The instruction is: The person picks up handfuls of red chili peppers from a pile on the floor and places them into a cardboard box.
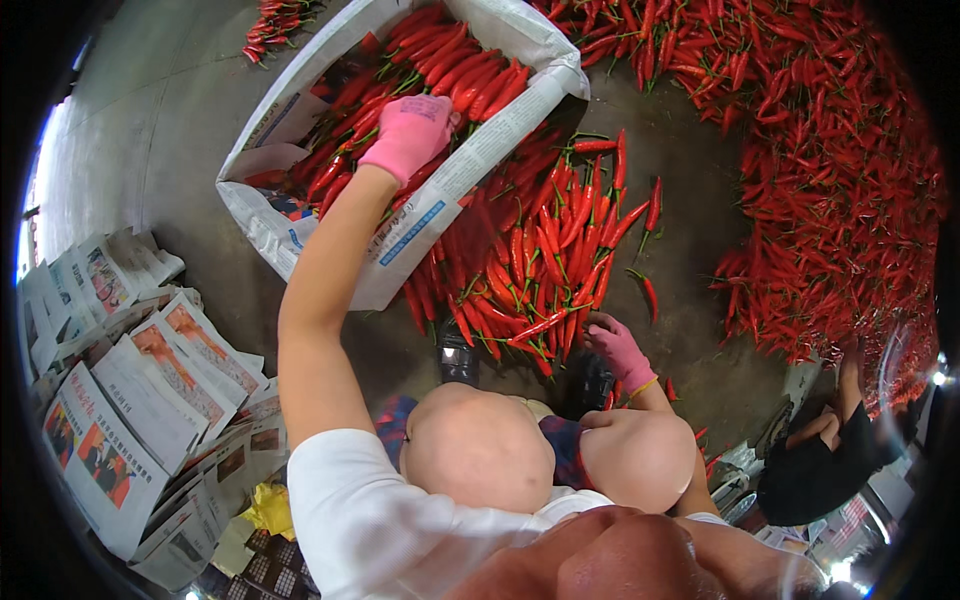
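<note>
Many red chillies [548, 262] look light, smooth, bruisable, best held mid-body; whether left hand [412, 134] or right hand [622, 352] fingers pinch any, one cannot tell.

A pink glove [398, 150] is worn on the left hand [412, 132] and another pink glove [628, 368], yellow-cuffed, on the right hand [617, 350], with a white short-sleeved top [370, 505], blue-and-red patterned shorts [564, 446] and glossy black boots [457, 360] also worn.
</note>
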The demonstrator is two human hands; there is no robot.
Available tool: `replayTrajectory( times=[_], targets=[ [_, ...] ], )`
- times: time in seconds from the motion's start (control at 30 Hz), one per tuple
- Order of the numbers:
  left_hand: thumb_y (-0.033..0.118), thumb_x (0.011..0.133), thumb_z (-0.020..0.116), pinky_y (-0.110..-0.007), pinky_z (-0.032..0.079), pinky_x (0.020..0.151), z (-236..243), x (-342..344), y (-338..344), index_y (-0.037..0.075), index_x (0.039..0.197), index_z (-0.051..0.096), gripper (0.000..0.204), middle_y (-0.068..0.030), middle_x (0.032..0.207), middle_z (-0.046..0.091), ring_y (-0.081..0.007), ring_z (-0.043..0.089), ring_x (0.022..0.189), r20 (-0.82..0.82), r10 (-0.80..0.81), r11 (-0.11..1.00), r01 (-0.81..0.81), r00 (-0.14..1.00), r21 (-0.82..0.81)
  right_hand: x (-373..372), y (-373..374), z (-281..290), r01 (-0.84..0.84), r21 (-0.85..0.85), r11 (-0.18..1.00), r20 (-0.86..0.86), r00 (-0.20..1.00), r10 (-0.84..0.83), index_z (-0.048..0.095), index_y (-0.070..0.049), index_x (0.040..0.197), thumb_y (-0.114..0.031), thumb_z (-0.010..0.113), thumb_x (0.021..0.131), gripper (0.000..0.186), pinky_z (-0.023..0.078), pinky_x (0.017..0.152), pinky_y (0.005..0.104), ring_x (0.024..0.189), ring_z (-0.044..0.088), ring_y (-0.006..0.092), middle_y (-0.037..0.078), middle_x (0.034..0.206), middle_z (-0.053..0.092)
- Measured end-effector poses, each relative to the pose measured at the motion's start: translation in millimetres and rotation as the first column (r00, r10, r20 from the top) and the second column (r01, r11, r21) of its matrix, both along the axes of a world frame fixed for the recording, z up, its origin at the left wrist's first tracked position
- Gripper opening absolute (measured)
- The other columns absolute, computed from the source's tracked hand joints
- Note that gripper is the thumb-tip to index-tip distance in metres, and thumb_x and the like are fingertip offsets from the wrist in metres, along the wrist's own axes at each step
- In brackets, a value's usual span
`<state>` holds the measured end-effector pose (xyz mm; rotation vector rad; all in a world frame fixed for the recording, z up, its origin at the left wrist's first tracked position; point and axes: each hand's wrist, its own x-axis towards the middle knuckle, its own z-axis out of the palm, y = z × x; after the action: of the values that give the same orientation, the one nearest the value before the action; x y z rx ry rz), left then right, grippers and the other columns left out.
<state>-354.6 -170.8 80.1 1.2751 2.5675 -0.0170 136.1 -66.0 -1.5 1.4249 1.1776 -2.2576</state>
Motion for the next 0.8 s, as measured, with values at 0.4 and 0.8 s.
replayTrajectory(
  times=[0.4, 0.8],
  targets=[
    [0.038, 0.087, 0.059, -0.039, 0.051, 0.092, -23, -31, 11, 0.008, 0.113, 0.066, 0.040, -0.0110, 0.113, 0.069, -0.0297, 0.065, 0.104, -0.154, -0.172, 0.899, 0.219, 0.973, 0.380, 1, 7, -2, -0.171, 0.473, 0.864, -0.027, 0.978, 0.208, 0.058, -0.003, 0.124, -0.020, 0.064, 0.087, 0.041, 0.050, 0.080, 0.0343, 0.091, 0.062, 0.0229, 0.011, 0.104, 0.065],
    [0.007, 0.089, 0.064, -0.029, 0.052, 0.075, 108, 113, 26, 0.003, 0.111, 0.067, 0.022, -0.0113, 0.100, 0.069, -0.0199, 0.068, 0.085, 0.171, -0.406, 0.824, 0.278, 0.898, 0.494, 291, -44, -9, -0.852, 0.490, 0.183, 0.825, 0.521, 0.218, 0.041, -0.011, 0.144, -0.033, 0.066, 0.082, 0.071, 0.038, 0.105, 0.0463, 0.124, 0.049, 0.0324, 0.016, 0.136, 0.051]
  ],
)
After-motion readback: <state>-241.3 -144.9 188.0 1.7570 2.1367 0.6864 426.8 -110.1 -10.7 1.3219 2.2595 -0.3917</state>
